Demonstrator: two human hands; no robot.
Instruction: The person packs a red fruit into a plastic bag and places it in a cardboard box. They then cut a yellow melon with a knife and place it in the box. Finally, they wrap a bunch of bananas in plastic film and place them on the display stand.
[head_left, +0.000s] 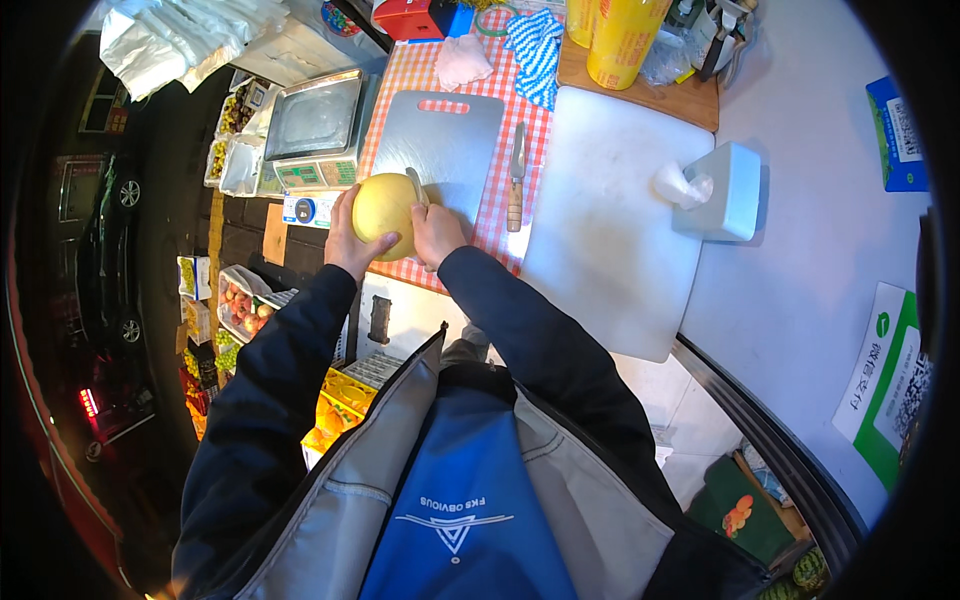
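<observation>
A round yellow fruit (384, 211), a melon or a pomelo, is gripped from its left side by my left hand (354, 232), the thumb lying across its near face. My right hand (437, 231) is closed around a small bladed tool (415, 182). That tool's curved metal end rests along the fruit's right side; whether it has cut in is hard to see. Under and beyond the fruit lies a grey cutting board (444, 139) with a handle slot. A knife with a patterned handle (516, 180) lies on the red checked tablecloth (534, 150) right of the board.
Left of the board stands a weighing scale with a metal tray (315, 114). To the right is a large white cutting board (611, 217) bearing a tissue box (724, 191). A pink cloth (463, 61), a striped cloth (535, 56) and yellow film rolls (624, 41) lie beyond.
</observation>
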